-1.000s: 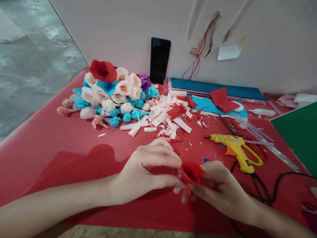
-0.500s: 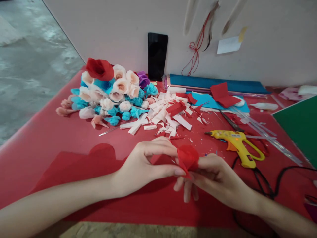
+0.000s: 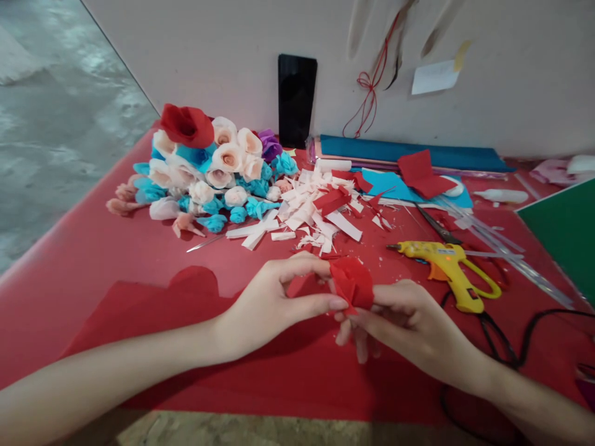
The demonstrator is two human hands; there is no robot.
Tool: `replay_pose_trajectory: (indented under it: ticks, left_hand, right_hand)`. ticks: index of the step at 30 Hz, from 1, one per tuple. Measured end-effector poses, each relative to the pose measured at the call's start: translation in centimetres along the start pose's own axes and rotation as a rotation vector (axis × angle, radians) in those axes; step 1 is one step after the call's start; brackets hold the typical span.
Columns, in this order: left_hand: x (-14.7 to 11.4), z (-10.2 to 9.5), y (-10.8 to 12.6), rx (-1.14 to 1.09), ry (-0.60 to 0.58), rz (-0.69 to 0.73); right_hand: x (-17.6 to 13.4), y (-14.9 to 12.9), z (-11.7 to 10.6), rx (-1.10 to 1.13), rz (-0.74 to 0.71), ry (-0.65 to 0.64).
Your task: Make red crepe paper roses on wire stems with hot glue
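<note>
I see a curl of red crepe-like paper (image 3: 352,284), rounded at the top and gathered to a point below, held up over the front half of the counter (image 3: 93,241). The left hand (image 3: 274,303) pinches its left side between thumb and fingers; the right hand (image 3: 409,328) pinches it from the other side, lower fingers hanging loose.

Just beyond lie flat paper scraps (image 3: 302,204), white and red, cut in strips and slivers. To their left I make out heaped paper flowers (image 3: 230,158), ruffled and cupped (cream, turquoise, peach, one large red). A yellow plastic glue gun (image 3: 441,263) rests on its side at right, near clear, glassy sticks (image 3: 525,266).

The counter is smooth, red and faintly glossy. A dark phone (image 3: 297,102) leans on the pale wall (image 3: 209,56); grey, mottled floor (image 3: 60,124) shows at left.
</note>
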State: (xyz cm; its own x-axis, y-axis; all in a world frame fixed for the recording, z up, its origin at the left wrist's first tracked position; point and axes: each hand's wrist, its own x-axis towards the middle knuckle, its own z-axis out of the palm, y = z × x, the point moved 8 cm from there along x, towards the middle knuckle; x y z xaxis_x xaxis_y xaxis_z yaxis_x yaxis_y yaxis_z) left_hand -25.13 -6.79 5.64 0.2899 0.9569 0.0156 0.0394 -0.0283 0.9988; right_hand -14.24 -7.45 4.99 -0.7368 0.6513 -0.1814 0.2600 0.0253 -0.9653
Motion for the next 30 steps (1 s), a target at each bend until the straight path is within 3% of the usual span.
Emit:
replay_pose_trajectory:
  ticks: [5,11,16,21,30]
  left_hand:
    - [-0.1,-0.2,0.4,0.085,-0.025,0.039]
    - [-0.2,0.7,1.2,0.182,-0.185,0.123]
    - [-0.4,1.1,1.6,0.386,-0.219,0.219]
    - [-0.8,2.3,2.6,0.548,-0.295,0.42]
    - [-2.2,2.7,3.4,0.714,-0.328,0.61]
  right_hand:
    - [0.0,-0.2,0.0,0.023,0.064,-0.051]
    - [-0.4,0.3,0.2,0.005,0.161,-0.176]
    - [-0.4,0.5,0.1,-0.01,0.193,-0.224]
    - [-0.3,0.1,0.1,-0.168,0.144,-0.237]
    - [-0.7,-0.4,-0.1,-0.384,0.048,-0.15]
